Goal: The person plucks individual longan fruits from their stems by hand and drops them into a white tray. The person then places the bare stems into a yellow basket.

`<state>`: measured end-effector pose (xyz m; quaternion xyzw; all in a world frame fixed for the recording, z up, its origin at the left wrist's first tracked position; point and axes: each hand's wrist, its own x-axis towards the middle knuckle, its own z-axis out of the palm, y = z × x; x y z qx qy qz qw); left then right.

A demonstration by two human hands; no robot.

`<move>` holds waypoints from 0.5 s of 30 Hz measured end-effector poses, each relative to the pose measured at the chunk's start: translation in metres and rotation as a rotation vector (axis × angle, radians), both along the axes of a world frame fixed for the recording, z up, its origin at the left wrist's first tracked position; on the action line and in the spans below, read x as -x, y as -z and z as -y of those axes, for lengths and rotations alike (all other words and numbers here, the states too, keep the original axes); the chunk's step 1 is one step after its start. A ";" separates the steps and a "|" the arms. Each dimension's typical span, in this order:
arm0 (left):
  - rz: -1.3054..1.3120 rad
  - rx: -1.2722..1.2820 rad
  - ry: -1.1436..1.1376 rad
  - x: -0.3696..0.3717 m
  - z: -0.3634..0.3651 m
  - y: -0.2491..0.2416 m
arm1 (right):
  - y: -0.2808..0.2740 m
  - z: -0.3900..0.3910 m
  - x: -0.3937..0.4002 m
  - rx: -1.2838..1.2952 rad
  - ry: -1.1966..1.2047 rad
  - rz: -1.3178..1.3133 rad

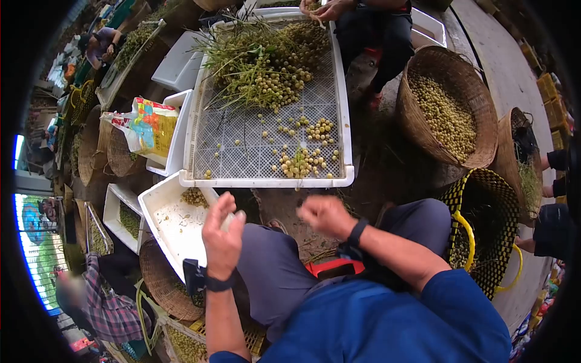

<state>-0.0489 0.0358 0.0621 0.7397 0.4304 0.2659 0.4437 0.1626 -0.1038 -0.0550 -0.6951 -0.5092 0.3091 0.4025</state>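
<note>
Fruit (299,163) lay on the tray (260,183), some of it loose at the near end, the rest heaped with green stems (233,85) at the far end. Both hands were raised just short of the tray's near edge, apart from each other. The left hand (223,239) had its fingers bent with the thumb close to them; something pale showed there, but whether it was pinched I could not tell. The right hand (327,215) was curled into a loose fist, and whether it held anything I could not tell either. Just left of the left hand was a white box (172,233) with some fruit at its far side. Farther left, a printed bag (156,127) stood in a crate (178,145). Right of the tray was a basket (484,112) of fruit, and nearer, a yellow-and-black tote (508,212). By the tray's far right corner was a person (369,30) in dark trousers.
</note>
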 end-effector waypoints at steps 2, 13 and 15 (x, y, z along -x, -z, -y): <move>0.083 0.107 -0.018 -0.012 -0.019 -0.008 | -0.021 -0.038 -0.019 -0.064 0.261 0.187; 0.354 0.502 -0.003 -0.022 0.008 0.015 | 0.036 -0.061 -0.049 0.205 0.335 0.224; 0.405 0.540 -0.025 -0.031 0.017 0.020 | 0.015 -0.040 -0.053 0.062 0.330 -0.010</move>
